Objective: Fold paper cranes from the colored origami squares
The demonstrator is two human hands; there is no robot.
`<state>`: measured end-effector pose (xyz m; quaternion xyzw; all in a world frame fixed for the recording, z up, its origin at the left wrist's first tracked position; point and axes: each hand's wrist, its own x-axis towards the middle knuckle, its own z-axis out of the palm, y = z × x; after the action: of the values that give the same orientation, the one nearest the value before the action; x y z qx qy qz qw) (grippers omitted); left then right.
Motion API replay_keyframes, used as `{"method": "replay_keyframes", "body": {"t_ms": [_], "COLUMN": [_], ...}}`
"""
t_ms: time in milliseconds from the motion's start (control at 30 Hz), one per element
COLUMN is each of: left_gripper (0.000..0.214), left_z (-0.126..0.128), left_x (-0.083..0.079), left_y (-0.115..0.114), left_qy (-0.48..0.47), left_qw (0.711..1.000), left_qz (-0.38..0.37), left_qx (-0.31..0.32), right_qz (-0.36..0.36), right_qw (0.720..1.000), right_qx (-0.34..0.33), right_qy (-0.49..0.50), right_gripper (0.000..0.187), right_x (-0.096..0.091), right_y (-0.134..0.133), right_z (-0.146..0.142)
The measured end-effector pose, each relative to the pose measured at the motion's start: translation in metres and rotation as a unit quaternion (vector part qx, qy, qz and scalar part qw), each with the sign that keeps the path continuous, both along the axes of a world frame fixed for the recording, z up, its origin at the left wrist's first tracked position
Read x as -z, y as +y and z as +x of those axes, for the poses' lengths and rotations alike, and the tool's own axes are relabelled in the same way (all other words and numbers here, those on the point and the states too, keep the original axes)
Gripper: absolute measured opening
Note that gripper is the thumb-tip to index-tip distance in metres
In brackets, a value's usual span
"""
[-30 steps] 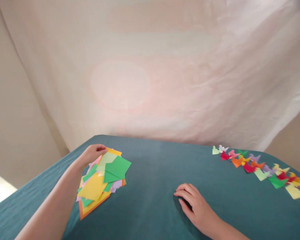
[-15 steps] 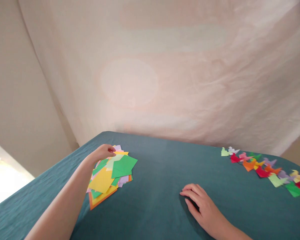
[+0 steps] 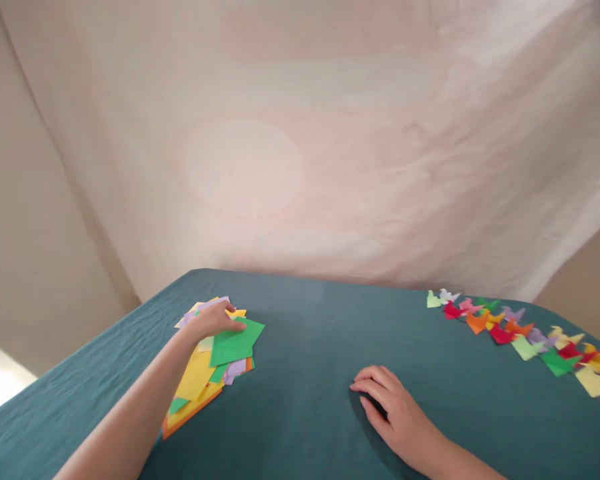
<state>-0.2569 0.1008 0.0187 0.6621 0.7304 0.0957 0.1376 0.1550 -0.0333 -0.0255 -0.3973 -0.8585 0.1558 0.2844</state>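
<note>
- Pale, creased cloth (image 3: 330, 167) hangs across the far side of your scene, with a plain wall (image 3: 25, 200) to its left and a bright patch (image 3: 0, 367) low at the left edge.
- Before you spreads a tabletop (image 3: 300, 407) covered in dark teal fabric, faintly wrinkled towards the left.
- On its left part lies the pile of paper (image 3: 217, 375), its sheets overlapping at many angles, partly covered by your hand and forearm.
- Your left hand (image 3: 211, 321) is over the far part of that pile, palm down, the thumb at the far left corner of a green sheet (image 3: 235, 345); you have its grip around that corner, but I cannot tell whether it pinches any paper.
- Nearer you in the pile are a yellow sheet (image 3: 195, 379) and an orange edge (image 3: 193, 415); a lavender sheet (image 3: 237, 369) peeks out on the right.
- Your right hand (image 3: 400, 417) rests on the fabric right of centre, well apart from the paper, fingers curled, its grip narrow with a gap between thumb and forefinger.
- Far right, your folded paper figures (image 3: 523, 347) run in a slanting band towards the near right, among them a bright green figure (image 3: 559, 362) and a pale yellow figure (image 3: 596, 383).
</note>
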Motion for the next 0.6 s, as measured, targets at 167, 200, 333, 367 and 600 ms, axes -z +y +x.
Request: {"method": "replay_keyframes", "body": {"t_ms": [167,200,333,367,600], "left_gripper": [0.061,0.062,0.056,0.051,0.039], "left_z": [0.0,-0.001,-0.004,-0.004,0.007], "left_x": [0.008,0.01,0.011,0.01,-0.021], "left_y": [0.009,0.011,0.018,0.019,0.003], "left_qy": [-0.003,-0.007,-0.041,-0.044,-0.223], "left_qw": [1.0,1.0,0.998,0.998,0.972], "left_qz": [0.009,0.009,0.032,0.037,0.007], "left_qx": [0.012,0.018,0.028,0.03,0.07], "right_qz": [0.002,0.003,0.005,0.006,0.003], "right_qw": [1.0,1.0,0.999,0.999,0.999], "right_qx": [0.017,0.019,0.021,0.024,0.03], "right_qy": [0.015,0.018,0.026,0.026,0.022], "right_gripper": [0.03,0.03,0.032,0.032,0.03], "right_x": [-0.006,-0.006,-0.005,-0.005,-0.006], "right_y": [0.0,0.001,0.002,0.002,0.002], "right_z": [-0.001,-0.001,0.0,0.0,0.002]}}
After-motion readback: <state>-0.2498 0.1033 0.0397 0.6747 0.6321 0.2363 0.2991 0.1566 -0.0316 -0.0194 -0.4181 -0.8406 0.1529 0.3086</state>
